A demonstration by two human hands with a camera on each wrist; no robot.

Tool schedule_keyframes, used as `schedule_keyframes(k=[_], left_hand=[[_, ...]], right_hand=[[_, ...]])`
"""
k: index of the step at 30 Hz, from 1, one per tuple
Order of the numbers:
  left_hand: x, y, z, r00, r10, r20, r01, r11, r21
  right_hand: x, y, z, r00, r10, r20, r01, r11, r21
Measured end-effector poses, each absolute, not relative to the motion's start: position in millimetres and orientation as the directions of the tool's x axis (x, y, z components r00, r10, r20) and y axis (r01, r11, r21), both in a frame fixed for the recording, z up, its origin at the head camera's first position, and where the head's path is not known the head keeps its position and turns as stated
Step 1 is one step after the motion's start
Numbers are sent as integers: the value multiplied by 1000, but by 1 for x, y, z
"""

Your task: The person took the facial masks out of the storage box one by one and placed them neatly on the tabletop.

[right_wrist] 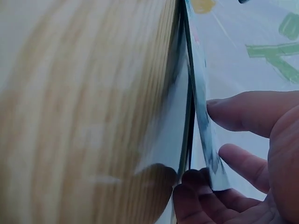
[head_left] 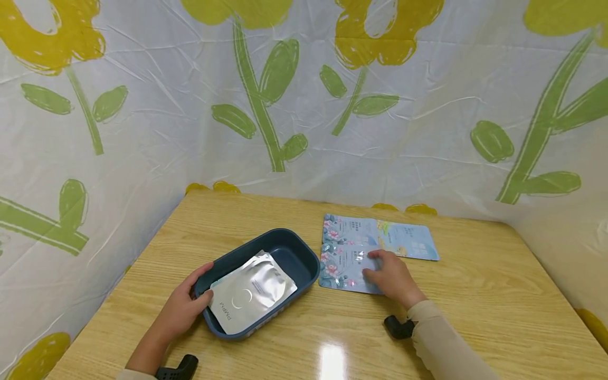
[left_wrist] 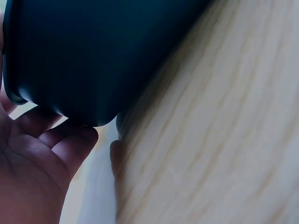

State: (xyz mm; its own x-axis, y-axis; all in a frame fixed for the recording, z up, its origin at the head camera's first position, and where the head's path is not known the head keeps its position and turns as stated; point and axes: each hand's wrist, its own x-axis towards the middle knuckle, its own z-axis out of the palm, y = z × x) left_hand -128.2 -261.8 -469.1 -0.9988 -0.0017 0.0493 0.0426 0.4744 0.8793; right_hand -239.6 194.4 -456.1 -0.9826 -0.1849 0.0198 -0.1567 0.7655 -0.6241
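Note:
A dark blue oblong plastic basin (head_left: 291, 253) stands on the table, slanting toward the right at its far end. The left hand (head_left: 187, 301) holds its near left end, thumb over the rim and fingers against the outer wall. Inside lies a silver sheet mask packet (head_left: 252, 293) marked PMPM. The right hand (head_left: 391, 277) grips the right edge of a blue flowered sheet mask packet (head_left: 344, 269). In the right wrist view, fingertips press the upper face of that packet (right_wrist: 201, 112) while other fingers curl at its edge, which stands slightly apart from the surface below.
Behind the gripped packet lie another blue flowered packet (head_left: 351, 228) and a blue and yellow packet (head_left: 410, 240) at its right. The wood-grain table (head_left: 494, 295) meets a flower-printed curtain (head_left: 427, 142) at the back and sides. Black wrist mounts (head_left: 398, 327) sit at both wrists.

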Motion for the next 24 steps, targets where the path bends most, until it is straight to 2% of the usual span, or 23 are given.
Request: schedule_keyframes(k=[8, 14, 18, 24], left_hand=[[-128, -262, -469, -999, -3, 48, 41, 472, 881], [-128, -262, -467, -999, -8, 41, 32, 477, 879], [-128, -262, -467, -999, -13, 36, 25, 490, 871], [-129, -261, -468, -999, -10, 33, 24, 490, 871]], right_hand=[[-242, 203, -452, -990, -143, 20, -122, 753, -646], [-239, 198, -440, -983, -156, 91, -176, 699, -693], [-234, 185, -430, -961, -237, 143, -263, 620, -739], [-226, 153, -415, -876, -439, 199, -384, 386, -839]])
